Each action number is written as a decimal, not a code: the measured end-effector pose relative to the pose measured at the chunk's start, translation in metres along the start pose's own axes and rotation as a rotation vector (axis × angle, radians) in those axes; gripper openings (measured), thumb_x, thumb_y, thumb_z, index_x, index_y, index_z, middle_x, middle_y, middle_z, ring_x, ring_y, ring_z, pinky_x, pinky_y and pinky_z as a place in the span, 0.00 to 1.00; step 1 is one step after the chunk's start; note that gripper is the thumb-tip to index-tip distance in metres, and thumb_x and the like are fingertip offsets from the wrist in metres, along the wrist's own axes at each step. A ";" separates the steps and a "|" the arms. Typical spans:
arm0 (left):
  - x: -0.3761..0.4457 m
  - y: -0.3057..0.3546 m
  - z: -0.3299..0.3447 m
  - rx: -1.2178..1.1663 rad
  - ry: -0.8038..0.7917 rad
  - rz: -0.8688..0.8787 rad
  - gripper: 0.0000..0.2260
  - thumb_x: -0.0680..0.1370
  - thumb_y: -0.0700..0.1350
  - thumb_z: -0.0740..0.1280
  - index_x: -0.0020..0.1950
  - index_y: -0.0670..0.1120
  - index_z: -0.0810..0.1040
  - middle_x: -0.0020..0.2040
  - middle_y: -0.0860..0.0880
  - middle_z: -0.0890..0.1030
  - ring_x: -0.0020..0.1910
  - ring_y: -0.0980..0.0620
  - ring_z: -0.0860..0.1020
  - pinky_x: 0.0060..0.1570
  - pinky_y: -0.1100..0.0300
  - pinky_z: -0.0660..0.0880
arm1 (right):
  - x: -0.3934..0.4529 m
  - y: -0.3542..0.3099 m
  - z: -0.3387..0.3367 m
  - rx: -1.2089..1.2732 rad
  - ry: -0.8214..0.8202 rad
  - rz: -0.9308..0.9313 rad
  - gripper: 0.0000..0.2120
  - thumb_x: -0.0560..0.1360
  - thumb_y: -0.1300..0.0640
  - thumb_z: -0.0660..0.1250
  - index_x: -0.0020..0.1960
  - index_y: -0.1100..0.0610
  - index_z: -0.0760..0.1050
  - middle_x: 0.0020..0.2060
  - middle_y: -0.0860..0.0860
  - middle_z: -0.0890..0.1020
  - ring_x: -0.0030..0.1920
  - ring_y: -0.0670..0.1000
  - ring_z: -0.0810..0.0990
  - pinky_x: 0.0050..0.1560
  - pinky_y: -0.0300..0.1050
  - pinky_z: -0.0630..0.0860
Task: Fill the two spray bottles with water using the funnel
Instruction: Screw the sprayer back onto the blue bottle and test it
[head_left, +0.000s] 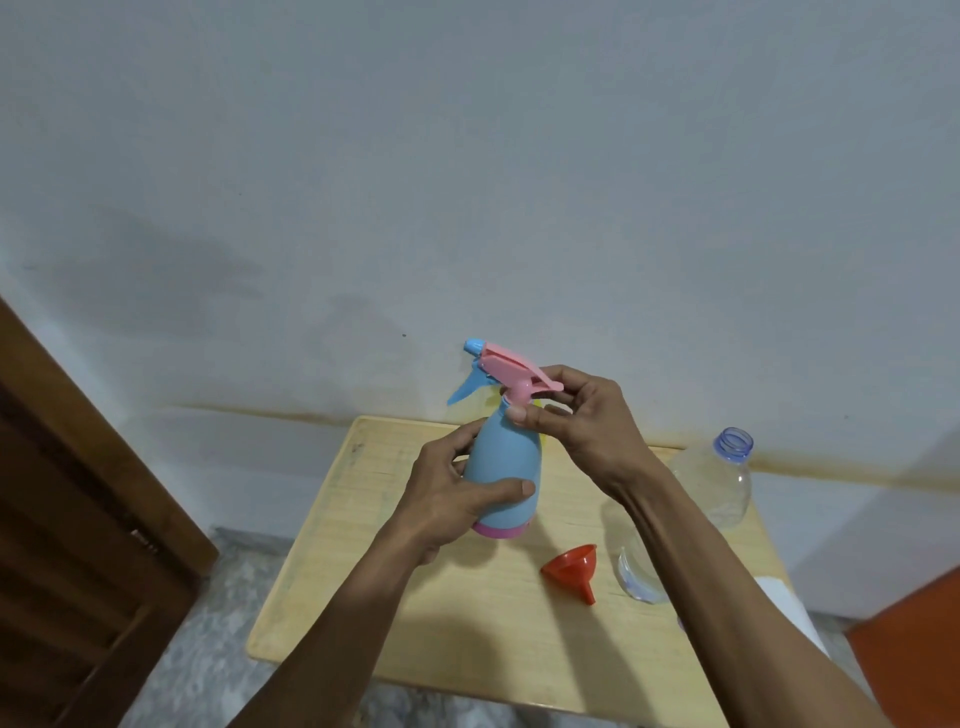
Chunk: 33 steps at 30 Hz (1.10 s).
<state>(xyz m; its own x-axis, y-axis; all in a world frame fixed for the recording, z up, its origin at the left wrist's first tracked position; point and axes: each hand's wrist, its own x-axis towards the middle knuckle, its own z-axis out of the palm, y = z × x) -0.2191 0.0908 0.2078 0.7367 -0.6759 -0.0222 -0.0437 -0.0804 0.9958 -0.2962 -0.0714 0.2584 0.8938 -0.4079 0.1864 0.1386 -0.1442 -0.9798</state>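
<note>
Wooden table (415, 613), left hand (457, 499) grip around blue spray bottle (506, 467), right hand (582, 415) pinching its pink head (511, 371), clear bottle (719, 478) uncapped

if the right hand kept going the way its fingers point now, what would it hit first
The right hand points left and away, and its fingers already touch the pink spray head of the blue spray bottle. That head is first in line; beyond it is probably the wall, though depth is unclear.

Pale wooden table (467, 623) against a grey-white wall (467, 156), dark brown wooden door (78, 519) at left, speckled floor (208, 623)
</note>
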 end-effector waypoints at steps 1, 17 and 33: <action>0.000 0.000 0.000 0.001 -0.002 0.003 0.32 0.61 0.50 0.83 0.64 0.60 0.80 0.58 0.54 0.83 0.56 0.51 0.81 0.46 0.58 0.82 | 0.001 0.001 0.000 -0.014 0.014 -0.004 0.15 0.69 0.62 0.80 0.54 0.59 0.83 0.55 0.55 0.85 0.59 0.54 0.83 0.66 0.64 0.74; 0.003 -0.004 -0.005 0.050 0.052 0.019 0.34 0.60 0.53 0.83 0.64 0.62 0.79 0.59 0.56 0.83 0.58 0.51 0.80 0.53 0.49 0.83 | 0.003 -0.006 0.002 -0.228 -0.158 -0.104 0.13 0.79 0.59 0.71 0.64 0.54 0.80 0.55 0.47 0.86 0.59 0.46 0.82 0.60 0.33 0.75; -0.005 -0.015 -0.002 0.147 0.213 0.032 0.33 0.63 0.53 0.83 0.67 0.58 0.78 0.53 0.58 0.81 0.50 0.54 0.80 0.42 0.58 0.83 | -0.002 0.007 0.033 -0.295 0.148 -0.083 0.10 0.74 0.54 0.76 0.54 0.55 0.84 0.48 0.49 0.87 0.52 0.45 0.84 0.58 0.53 0.79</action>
<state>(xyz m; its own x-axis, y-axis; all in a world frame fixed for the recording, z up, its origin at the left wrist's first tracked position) -0.2212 0.0968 0.1934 0.8583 -0.5113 0.0433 -0.1550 -0.1778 0.9718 -0.2830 -0.0415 0.2483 0.8101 -0.5070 0.2946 0.0596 -0.4285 -0.9016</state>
